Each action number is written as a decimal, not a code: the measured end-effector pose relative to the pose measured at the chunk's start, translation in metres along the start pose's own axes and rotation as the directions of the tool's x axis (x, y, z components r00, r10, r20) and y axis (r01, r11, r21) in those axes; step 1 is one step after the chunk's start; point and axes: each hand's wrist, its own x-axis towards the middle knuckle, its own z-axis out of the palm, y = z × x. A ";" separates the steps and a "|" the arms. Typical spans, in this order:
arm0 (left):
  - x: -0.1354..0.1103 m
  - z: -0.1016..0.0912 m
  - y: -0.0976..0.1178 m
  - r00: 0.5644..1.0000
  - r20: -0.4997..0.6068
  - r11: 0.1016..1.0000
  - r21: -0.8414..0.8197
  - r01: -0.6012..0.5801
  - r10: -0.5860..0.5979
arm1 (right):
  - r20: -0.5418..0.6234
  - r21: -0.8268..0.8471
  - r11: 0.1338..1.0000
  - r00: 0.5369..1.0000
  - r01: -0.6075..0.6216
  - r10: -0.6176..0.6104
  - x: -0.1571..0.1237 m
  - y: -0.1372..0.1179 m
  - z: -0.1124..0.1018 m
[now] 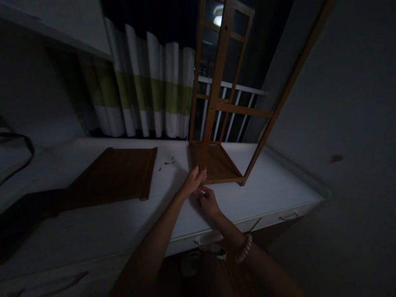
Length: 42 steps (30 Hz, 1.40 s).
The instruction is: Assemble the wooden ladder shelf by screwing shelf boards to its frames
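Note:
A tall wooden shelf frame (pixel 218 74) stands upright on a white surface (pixel 176 206), with a brown wooden panel (pixel 216 161) at its bottom. My left hand (pixel 194 180) is wrapped round the lower end of the frame's near left post. Just below it, my right hand (pixel 208 202) is closed at the same bottom corner, its fingertips bent together. Whatever those fingertips hold is too small and dark to make out. A beaded bracelet (pixel 244 248) circles my right wrist.
Left of the frame lies a loose brown wooden panel (pixel 120 175). Several small dark pieces (pixel 167 163) are scattered between the panel and the frame. Behind hang striped curtains (pixel 154 86) beside a window with white bars (pixel 238 99). A wall (pixel 349 103) rises at right; drawers (pixel 287 215) line the front edge.

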 end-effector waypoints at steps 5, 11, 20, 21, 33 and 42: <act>0.000 0.001 -0.001 1.000 -0.014 1.000 0.009 -0.021 0.021 | 0.081 0.475 0.830 0.954 -0.291 0.288 -0.001 -0.011 0.002; 0.001 0.000 -0.004 1.000 -0.005 1.000 0.002 -0.013 0.013 | 0.133 0.481 0.822 0.952 -0.305 0.275 -0.008 -0.016 -0.003; -0.001 0.001 -0.001 1.000 -0.008 1.000 -0.026 0.004 -0.005 | 0.212 -0.422 0.867 0.959 0.264 -0.189 -0.007 -0.003 -0.012; 0.000 0.001 -0.001 1.000 -0.018 1.000 -0.020 -0.004 0.004 | 0.222 -0.541 0.791 0.956 0.285 -0.192 -0.007 -0.003 -0.013; 0.002 -0.001 -0.007 0.999 -0.031 0.999 0.032 -0.024 0.025 | 0.231 -0.904 0.327 0.957 0.277 -0.175 -0.008 -0.037 -0.016; 0.002 -0.001 -0.008 1.000 -0.020 1.000 -0.005 -0.018 0.018 | 0.055 -0.460 0.869 0.983 0.180 -0.175 0.005 -0.005 -0.016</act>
